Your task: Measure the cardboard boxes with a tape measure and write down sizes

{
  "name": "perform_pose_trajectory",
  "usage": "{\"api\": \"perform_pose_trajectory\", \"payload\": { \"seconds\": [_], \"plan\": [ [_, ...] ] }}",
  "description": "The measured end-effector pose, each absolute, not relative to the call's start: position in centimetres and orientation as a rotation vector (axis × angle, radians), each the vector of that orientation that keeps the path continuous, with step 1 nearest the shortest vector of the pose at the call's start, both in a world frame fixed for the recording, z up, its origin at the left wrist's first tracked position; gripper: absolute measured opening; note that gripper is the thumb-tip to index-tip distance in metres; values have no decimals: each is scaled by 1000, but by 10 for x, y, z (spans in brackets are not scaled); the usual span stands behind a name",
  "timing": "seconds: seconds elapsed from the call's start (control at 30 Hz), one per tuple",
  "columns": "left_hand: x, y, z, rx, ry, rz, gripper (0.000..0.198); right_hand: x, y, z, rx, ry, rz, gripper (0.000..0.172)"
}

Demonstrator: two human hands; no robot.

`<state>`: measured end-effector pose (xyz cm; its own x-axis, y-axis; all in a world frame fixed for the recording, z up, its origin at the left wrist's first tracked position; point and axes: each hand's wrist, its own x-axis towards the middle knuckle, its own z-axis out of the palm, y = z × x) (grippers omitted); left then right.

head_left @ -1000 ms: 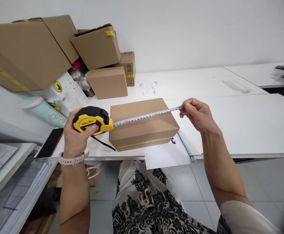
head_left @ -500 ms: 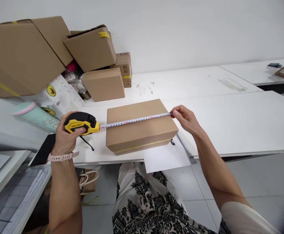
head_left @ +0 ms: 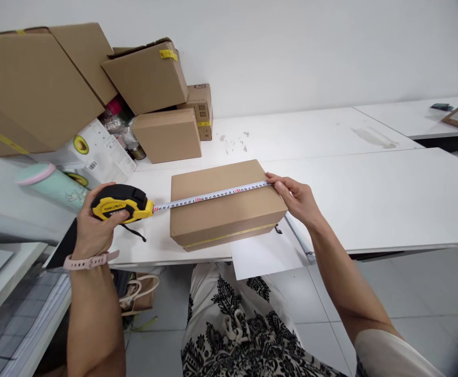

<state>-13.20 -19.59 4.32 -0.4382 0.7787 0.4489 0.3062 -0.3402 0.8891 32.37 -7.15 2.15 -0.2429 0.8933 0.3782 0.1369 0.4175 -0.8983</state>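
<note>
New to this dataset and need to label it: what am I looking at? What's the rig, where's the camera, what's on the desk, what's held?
There is no machine: these are a person's two bare hands. All the pictures come from one head-worn camera looking forward and down. The left hand grips a yellow and black tape measure. Its blade runs across a closed cardboard box, and the right hand holds the blade's end at the box's right edge. The box rests on a white desk. A paper sheet overhangs the front; more boxes stand behind, leftward.
</note>
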Motion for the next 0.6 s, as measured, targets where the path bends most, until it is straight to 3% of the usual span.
{"api": "perform_pose_trajectory", "payload": {
  "seconds": [0.33, 0.6],
  "plan": [
    [-110, -197, 35, 1194, 1547, 2171, 69, 319, -81, 25, -895, -1649, 1027, 29],
    [-95, -200, 39, 1164, 1319, 2188, 67, 315, -83, 27, -919, -1650, 1027, 26]
  ]
}}
